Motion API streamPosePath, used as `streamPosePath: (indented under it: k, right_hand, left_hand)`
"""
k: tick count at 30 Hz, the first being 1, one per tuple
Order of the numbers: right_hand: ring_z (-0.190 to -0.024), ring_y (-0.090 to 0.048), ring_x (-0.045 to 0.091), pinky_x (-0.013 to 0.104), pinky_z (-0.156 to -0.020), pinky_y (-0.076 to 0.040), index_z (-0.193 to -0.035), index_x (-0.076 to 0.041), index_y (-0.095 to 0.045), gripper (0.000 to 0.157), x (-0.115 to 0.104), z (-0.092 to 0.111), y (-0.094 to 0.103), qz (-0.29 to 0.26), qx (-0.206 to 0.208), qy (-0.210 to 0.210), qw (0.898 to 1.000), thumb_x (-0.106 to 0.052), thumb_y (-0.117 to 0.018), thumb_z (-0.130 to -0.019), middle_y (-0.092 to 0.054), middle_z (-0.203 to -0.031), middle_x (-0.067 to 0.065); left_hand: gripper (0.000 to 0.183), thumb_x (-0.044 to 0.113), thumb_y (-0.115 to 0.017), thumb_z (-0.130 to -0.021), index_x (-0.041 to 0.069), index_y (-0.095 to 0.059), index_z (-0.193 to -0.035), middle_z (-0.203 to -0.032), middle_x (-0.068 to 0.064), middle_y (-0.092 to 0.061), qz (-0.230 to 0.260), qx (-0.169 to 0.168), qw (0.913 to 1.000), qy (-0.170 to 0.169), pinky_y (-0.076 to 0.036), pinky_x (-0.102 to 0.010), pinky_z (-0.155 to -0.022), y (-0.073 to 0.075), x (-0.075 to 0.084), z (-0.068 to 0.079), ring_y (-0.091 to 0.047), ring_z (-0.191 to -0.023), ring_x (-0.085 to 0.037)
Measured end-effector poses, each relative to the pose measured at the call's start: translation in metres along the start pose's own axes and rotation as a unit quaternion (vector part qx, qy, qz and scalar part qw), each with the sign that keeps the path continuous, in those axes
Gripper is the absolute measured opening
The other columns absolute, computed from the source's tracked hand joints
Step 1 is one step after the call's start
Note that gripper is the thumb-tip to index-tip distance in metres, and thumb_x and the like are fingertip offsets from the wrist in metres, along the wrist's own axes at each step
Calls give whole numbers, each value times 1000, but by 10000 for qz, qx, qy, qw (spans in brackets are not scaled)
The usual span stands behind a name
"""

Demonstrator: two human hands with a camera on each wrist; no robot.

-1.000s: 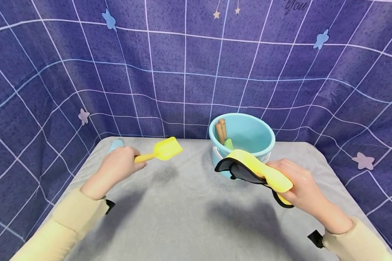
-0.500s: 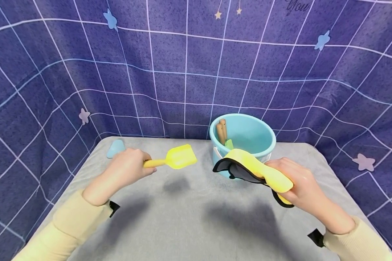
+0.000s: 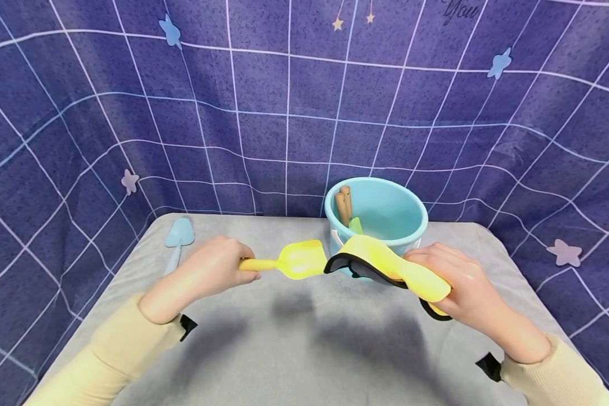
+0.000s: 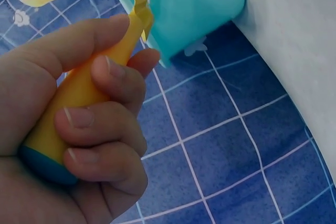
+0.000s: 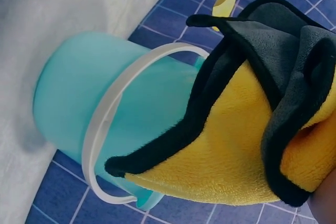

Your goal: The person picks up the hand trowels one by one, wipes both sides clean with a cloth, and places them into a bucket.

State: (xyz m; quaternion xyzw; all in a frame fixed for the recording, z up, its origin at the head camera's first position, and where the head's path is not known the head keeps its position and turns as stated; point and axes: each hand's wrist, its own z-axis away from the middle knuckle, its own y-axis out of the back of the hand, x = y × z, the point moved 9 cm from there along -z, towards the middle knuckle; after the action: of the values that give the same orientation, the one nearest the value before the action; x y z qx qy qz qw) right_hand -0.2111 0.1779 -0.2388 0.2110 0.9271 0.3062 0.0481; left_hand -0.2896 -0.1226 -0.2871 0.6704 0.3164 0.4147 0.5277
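Note:
My left hand grips the handle of a yellow toy shovel, its blade pointing right. In the left wrist view the fingers curl round the shovel's orange-yellow handle, which ends in a dark cap. My right hand holds a bunched yellow-and-grey cloth with black edging, its folds hanging toward the left. The shovel blade's tip is right at the cloth's left end in the head view. Just behind the cloth stands a light-blue bucket; its white handle hangs down in the right wrist view.
Inside the bucket lean two brown wooden-looking handles and a light-green piece. A light-blue toy shovel lies at the back left of the grey-covered table. A blue-purple gridded curtain surrounds the table's back and sides.
My left hand has carried the yellow shovel right and toward me, up to the cloth, uncovering the light-blue shovel. The right hand and cloth have barely shifted.

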Motion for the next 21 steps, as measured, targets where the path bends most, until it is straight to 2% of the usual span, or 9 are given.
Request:
streamPosePath:
  k: [5,10,16,21]
  right_hand:
    - [-79,-61,18,19,-87,-42,-93,-2,-69,31,-6,-8,-2,-250,28,198,9995,-26,-51,-94,-67,-90,5]
    - [-81,-61,19,20,-89,-42,-95,-2,-69,30,-11,-12,-7,-342,-123,284,9989,-25,-50,-94,-67,-92,5]
    - [-84,-62,18,20,-93,-40,-98,-5,-69,28,-15,-15,-13,-260,-326,311,9986,-25,-49,-95,-67,-94,2]
    - [-85,-62,14,24,-88,-42,-99,-9,-69,26,-16,-20,-20,25,-497,278,9984,-24,-48,-95,-67,-94,-3]
  left_hand:
    - [12,29,-76,-76,19,-70,-73,-55,13,-48,125,-166,9995,-236,-35,-23,-48,-4,11,-3,-42,-52,-7]
    - [17,30,-77,-75,22,-65,-67,-54,13,-44,117,-292,9989,-360,-35,-24,-48,-9,20,-6,-40,-52,-7]
    - [18,31,-77,-75,23,-64,-66,-55,12,-46,89,-307,9982,-506,-35,-24,-47,-13,28,-11,-41,-53,-7]
    - [17,31,-77,-74,23,-66,-67,-56,13,-47,133,-317,9975,-615,-37,-24,-49,-16,34,-14,-42,-53,-7]
